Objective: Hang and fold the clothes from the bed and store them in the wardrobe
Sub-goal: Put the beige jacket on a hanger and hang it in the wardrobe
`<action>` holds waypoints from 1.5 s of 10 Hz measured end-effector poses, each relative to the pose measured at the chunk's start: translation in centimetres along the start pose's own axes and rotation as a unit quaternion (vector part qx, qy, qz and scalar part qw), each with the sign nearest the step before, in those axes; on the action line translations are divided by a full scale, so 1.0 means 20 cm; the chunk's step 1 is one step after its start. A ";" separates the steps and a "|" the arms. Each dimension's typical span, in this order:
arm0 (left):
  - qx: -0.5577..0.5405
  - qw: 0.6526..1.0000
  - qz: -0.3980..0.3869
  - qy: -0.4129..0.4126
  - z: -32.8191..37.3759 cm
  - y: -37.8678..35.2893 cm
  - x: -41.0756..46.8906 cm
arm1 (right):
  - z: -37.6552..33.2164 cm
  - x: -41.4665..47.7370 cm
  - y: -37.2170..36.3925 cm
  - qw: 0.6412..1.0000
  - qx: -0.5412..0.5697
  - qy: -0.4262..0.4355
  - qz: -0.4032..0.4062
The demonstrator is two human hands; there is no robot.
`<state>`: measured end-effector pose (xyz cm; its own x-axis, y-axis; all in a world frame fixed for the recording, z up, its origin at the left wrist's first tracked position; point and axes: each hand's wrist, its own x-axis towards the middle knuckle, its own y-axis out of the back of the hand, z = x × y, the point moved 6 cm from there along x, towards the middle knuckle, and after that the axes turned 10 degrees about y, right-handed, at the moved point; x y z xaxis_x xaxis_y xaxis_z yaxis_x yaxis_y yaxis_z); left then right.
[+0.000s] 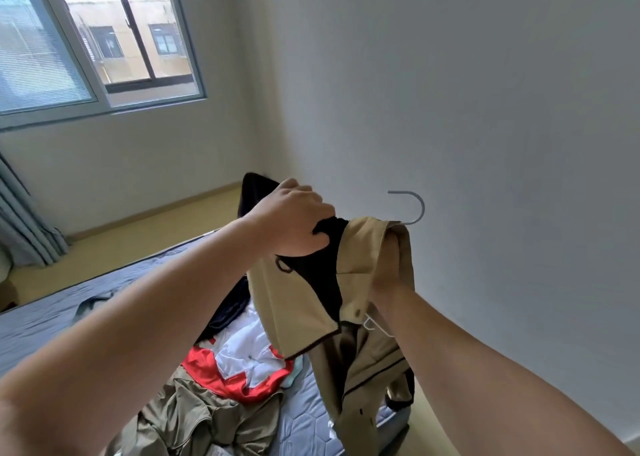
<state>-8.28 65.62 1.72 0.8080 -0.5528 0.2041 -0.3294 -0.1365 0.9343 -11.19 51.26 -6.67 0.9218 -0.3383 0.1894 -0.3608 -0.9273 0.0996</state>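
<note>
In the head view, the left hand (294, 218) is raised in front of the white wall (485, 92). Its fingers are curled, pinching the black lining at the collar of a tan cloth jacket (360, 258). The jacket hangs in the air above the right edge of the bed (52, 317), which has a blue-grey quilted sheet, and its hem drops to that edge. A grey metal hanger hook (417, 209) sticks up just beside the jacket's shoulder. The right forearm (450, 338) reaches up into the jacket. The right hand is buried under the tan cloth, so I cannot tell how its fingers lie. On the bed below lie a red-and-white garment (242, 362), a crumpled khaki garment (207, 417) and a dark navy garment (228, 306).
</note>
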 end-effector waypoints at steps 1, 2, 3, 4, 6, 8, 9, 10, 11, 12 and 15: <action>-0.085 0.996 -0.016 0.014 -0.05 -0.11 -0.03 | 0.04 0.02 0.04 0.997 -0.022 0.032 -0.065; -0.120 0.989 -0.048 0.073 -0.12 -0.22 -0.04 | 0.10 -0.02 0.05 0.988 -0.010 0.024 -0.150; -0.129 0.984 -0.037 0.115 -0.19 -0.27 -0.08 | 0.25 -0.06 0.10 0.984 0.079 -0.110 -0.116; -0.124 0.981 -0.007 0.148 -0.24 -0.27 -0.11 | 0.40 -0.08 0.16 0.983 -0.002 -0.171 -0.062; -0.109 0.984 -0.031 0.141 -0.22 -0.26 -0.16 | 0.59 -0.14 0.10 0.951 -0.133 -0.252 -0.124; -0.142 0.967 -0.110 0.181 -0.26 -0.33 -0.28 | 0.55 -0.15 -0.04 0.954 -0.069 -0.194 -0.218; -0.139 0.972 -0.099 0.160 -0.26 -0.33 -0.33 | 0.48 -0.16 -0.13 0.947 -0.138 -0.117 -0.265; -0.064 0.979 -0.096 0.169 -0.25 -0.32 -0.35 | 0.41 -0.21 -0.21 0.943 -0.136 -0.137 -0.273; -0.053 0.975 -0.106 0.187 -0.27 -0.36 -0.36 | 0.34 -0.18 -0.27 0.940 -0.192 -0.069 -0.272; -0.134 0.962 -0.140 0.194 -0.27 -0.43 -0.40 | 0.20 -0.10 -0.25 0.941 -0.236 0.021 -0.241; -0.250 0.930 -0.171 0.206 -0.32 -0.40 -0.43 | 0.05 0.03 -0.17 0.915 -0.242 0.053 -0.317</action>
<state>-9.44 76.82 -5.73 0.9766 -0.1703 -0.1315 0.1664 0.2097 0.9635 -9.37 53.99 -7.96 0.9578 0.2853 0.0349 0.1983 -0.7437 0.6385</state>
